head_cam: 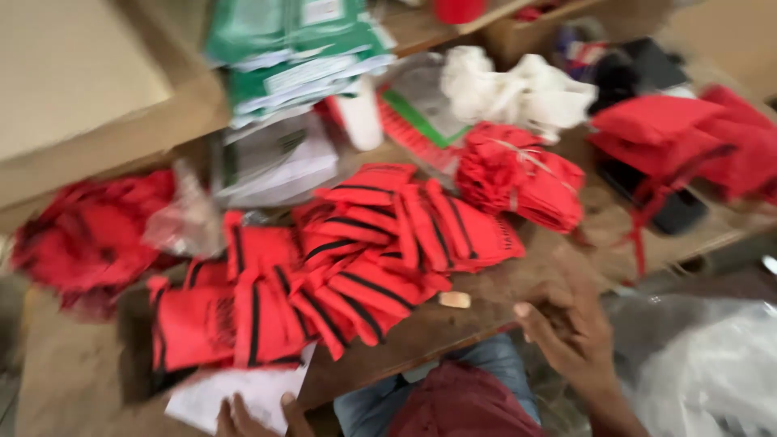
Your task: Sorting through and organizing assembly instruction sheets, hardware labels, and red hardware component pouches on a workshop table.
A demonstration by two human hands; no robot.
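Many small red cloth pieces with black stripes (340, 267) lie spread in overlapping rows on a wooden table (453, 324). My left hand (255, 417) shows at the bottom edge, its fingers on a white sheet of paper (235, 392) at the table's front edge. My right hand (566, 324) rests at the table's front right edge, fingers curled, with nothing visible in it. A small pale block (455, 299) lies on the wood just left of that hand. The view is blurred.
A tied bundle of red cloth (518, 178) lies to the right, more red fabric (89, 235) to the left and at the far right (688, 137). White cloth (518, 89) and green and white packets (291, 57) sit at the back. A clear plastic bag (712, 364) is lower right.
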